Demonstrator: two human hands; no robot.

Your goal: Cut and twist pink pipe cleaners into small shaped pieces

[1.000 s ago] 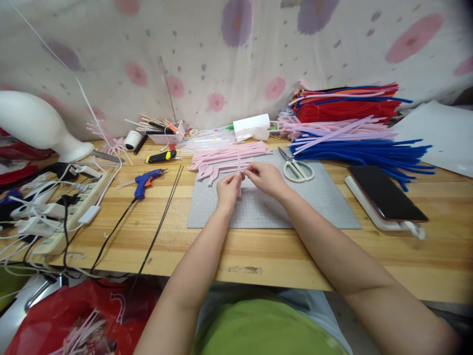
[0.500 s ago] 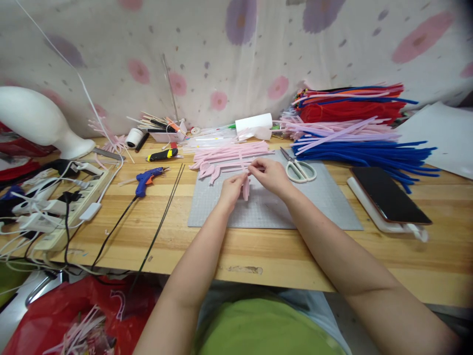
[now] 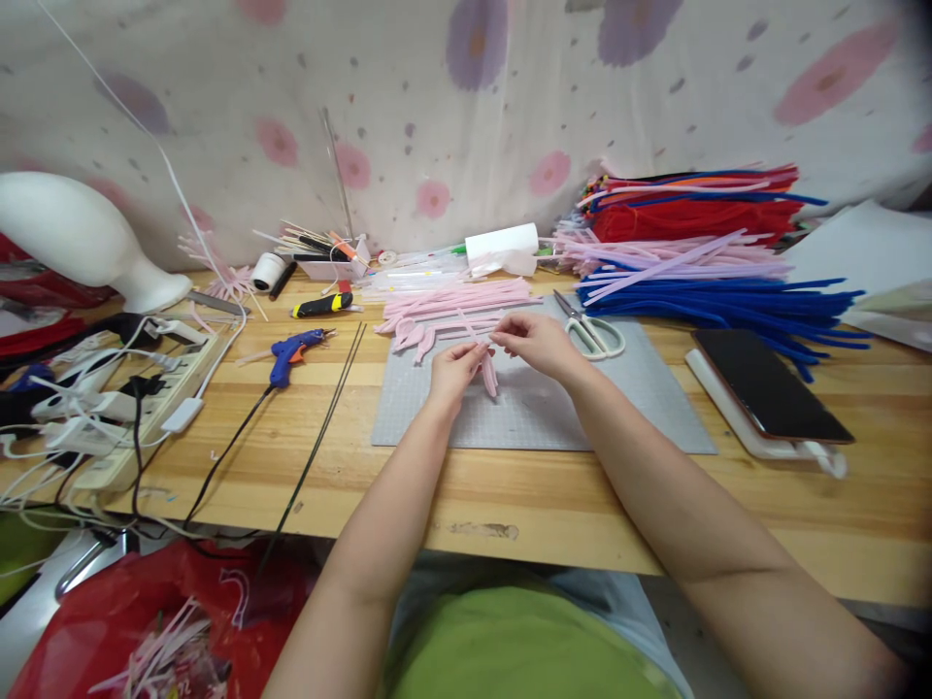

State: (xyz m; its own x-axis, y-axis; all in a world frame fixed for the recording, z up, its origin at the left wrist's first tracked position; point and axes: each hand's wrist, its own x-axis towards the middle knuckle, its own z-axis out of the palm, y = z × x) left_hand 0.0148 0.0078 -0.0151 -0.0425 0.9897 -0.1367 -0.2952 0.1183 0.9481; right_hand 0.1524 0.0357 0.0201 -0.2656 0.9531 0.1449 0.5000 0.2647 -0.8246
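Observation:
Both my hands meet over the grey cutting mat on the wooden table. My left hand pinches a folded pink pipe cleaner whose loop hangs down toward the mat. My right hand pinches the upper end of the same pink pipe cleaner, fingers closed on it. Just behind my hands lies a pile of pink pipe cleaners, some bent into loops. White-handled scissors rest on the mat to the right of my right hand.
Stacks of blue, lilac and red pipe cleaners fill the back right. A phone lies at right. A blue glue gun, utility knife, power strip with cables and a white mannequin head are left.
The pink pipe cleaner's folded loop has turned from upright between my fingers to hanging down and right. Both hands stayed almost in place over the mat.

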